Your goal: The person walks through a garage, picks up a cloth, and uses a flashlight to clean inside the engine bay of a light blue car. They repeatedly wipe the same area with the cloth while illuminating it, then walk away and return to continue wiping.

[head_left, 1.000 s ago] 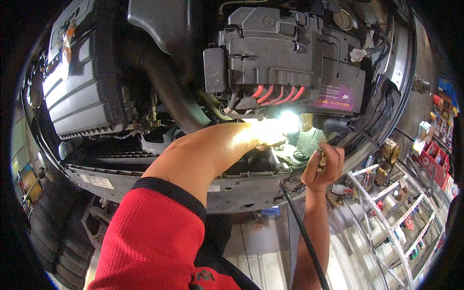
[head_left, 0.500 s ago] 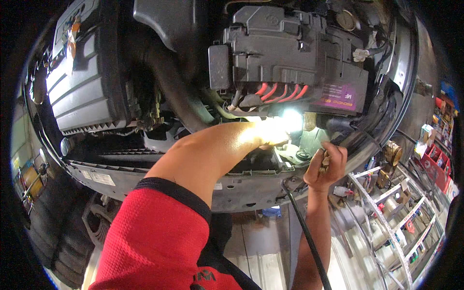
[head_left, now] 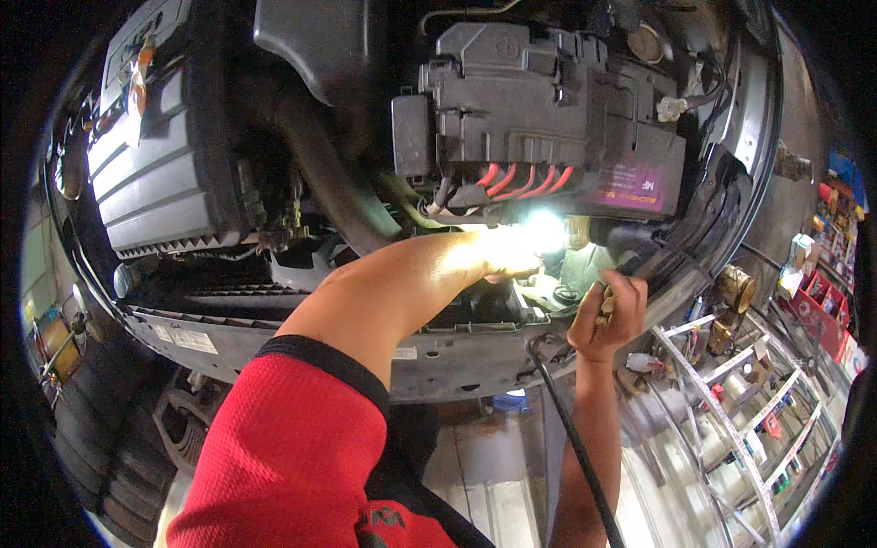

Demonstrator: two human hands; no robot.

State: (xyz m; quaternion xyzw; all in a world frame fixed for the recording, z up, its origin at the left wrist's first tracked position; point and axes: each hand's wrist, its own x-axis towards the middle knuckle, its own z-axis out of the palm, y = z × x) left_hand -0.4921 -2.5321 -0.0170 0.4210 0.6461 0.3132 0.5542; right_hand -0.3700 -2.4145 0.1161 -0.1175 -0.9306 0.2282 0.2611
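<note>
My left arm reaches from a red sleeve across the front of an open engine bay. My left hand (head_left: 516, 253) is beneath the black fuse box (head_left: 512, 100) and its red cables (head_left: 530, 183). White glare (head_left: 545, 230) washes out its fingers, so their grip and anything in them stay hidden. Beside it is a pale translucent reservoir (head_left: 582, 267) with a dark round cap (head_left: 565, 297). My right hand (head_left: 608, 315) is just right of that cap, near the front panel, fingers curled inward and closed. What they hold, if anything, I cannot make out.
A black battery (head_left: 639, 173) with a purple label is behind the hands. A ribbed airbox (head_left: 151, 173) fills the left. A black hose (head_left: 575, 438) hangs over the front panel (head_left: 457, 365). Right of it stand a metal rack (head_left: 731, 402) and a red toolbox (head_left: 819, 310).
The view has shifted slightly, and my right hand appears a little farther left. Both hands otherwise keep the same place and pose by the reservoir.
</note>
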